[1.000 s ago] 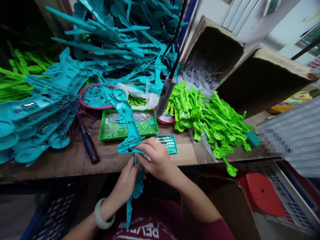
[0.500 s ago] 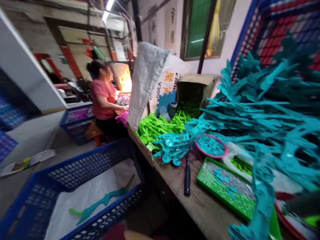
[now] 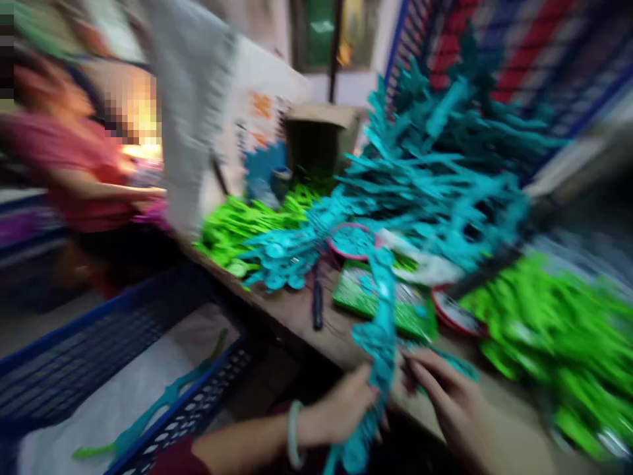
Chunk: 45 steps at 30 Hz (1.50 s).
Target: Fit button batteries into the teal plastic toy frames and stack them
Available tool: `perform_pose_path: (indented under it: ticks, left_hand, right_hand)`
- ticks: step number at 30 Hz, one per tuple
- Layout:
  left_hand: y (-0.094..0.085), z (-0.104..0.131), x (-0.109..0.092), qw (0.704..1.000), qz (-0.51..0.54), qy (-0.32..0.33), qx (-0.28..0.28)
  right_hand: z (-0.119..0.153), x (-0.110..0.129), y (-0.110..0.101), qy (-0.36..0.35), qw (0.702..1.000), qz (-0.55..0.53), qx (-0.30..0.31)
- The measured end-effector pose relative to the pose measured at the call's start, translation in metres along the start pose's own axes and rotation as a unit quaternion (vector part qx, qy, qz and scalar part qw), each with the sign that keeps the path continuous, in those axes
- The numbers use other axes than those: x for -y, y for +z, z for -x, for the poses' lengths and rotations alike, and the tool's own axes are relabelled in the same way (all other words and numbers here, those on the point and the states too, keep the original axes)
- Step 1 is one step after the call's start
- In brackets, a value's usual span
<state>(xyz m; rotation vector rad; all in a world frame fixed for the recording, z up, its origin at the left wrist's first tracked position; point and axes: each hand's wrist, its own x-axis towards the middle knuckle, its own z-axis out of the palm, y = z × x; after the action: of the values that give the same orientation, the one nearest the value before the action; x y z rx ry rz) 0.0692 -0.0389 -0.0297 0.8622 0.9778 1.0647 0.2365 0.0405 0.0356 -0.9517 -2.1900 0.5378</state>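
Note:
My left hand, with a pale bangle at the wrist, is closed around a long teal plastic piece. This piece stands nearly upright in front of me, with round discs along it. My right hand is just to the right of it, fingers curled and pinched together near the piece's side. Blur hides what is between those fingertips. Behind the piece lies a green tray with small metal and teal bits. A dark-handled tool rests on the bench to its left.
Teal pieces are heaped at the back, bright green pieces at right and more green ones at left. A pink-rimmed bowl holds teal bits. A blue basket stands lower left. A co-worker sits beyond.
My view has swung right and both hands have come into sight. The teal piece now shows in my left hand, and the right-hand green heap has appeared.

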Motion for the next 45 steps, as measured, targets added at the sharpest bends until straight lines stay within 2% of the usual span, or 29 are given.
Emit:
perform_pose_path:
  ticks: [1, 2, 3, 4, 5, 8, 11, 20, 32, 36, 40, 45]
  left_hand:
    - [0.001, 0.008, 0.001, 1.000, 0.011, -0.021, 0.007]
    - [0.000, 0.013, 0.002, 0.999, 0.018, -0.042, 0.014]
    - [-0.002, 0.015, 0.004, 0.998, 0.021, -0.060, 0.015]
    - [-0.005, 0.015, 0.005, 0.998, 0.011, -0.063, -0.009]
    - [-0.006, 0.014, 0.007, 0.997, 0.002, -0.070, -0.012]
    - [-0.009, 0.014, 0.008, 0.996, -0.018, -0.088, -0.014]
    - [-0.010, 0.020, 0.006, 0.995, -0.034, -0.093, -0.019]
    - [-0.010, 0.027, -0.002, 0.988, -0.073, -0.115, -0.077]
    - [-0.021, 0.025, 0.008, 0.984, -0.098, -0.128, -0.068]
    - [-0.018, 0.028, 0.007, 0.984, -0.095, -0.125, -0.081]
    - [-0.016, 0.030, 0.003, 0.985, -0.100, -0.118, -0.077]
    - [-0.013, 0.032, 0.000, 0.984, -0.121, -0.096, -0.090]
  right_hand:
    - [0.004, 0.008, 0.001, 0.062, 0.994, -0.081, 0.039]
    - [0.006, 0.012, 0.004, 0.109, 0.979, -0.166, 0.052]
    - [0.007, 0.012, 0.007, 0.144, 0.958, -0.241, 0.063]
    - [0.008, 0.010, 0.009, 0.170, 0.933, -0.306, 0.077]
    - [0.009, 0.007, 0.011, 0.190, 0.910, -0.363, 0.069]
    - [0.012, 0.002, 0.017, 0.214, 0.859, -0.461, 0.063]
    - [0.015, 0.005, 0.022, 0.211, 0.836, -0.503, 0.057]
    - [0.016, 0.007, 0.024, 0.202, 0.814, -0.540, 0.064]
    - [0.019, 0.004, 0.026, 0.195, 0.805, -0.557, 0.065]
    - [0.019, 0.004, 0.022, 0.205, 0.797, -0.564, 0.071]
    - [0.017, 0.003, 0.021, 0.219, 0.802, -0.550, 0.072]
    - [0.018, -0.001, 0.024, 0.214, 0.788, -0.567, 0.102]
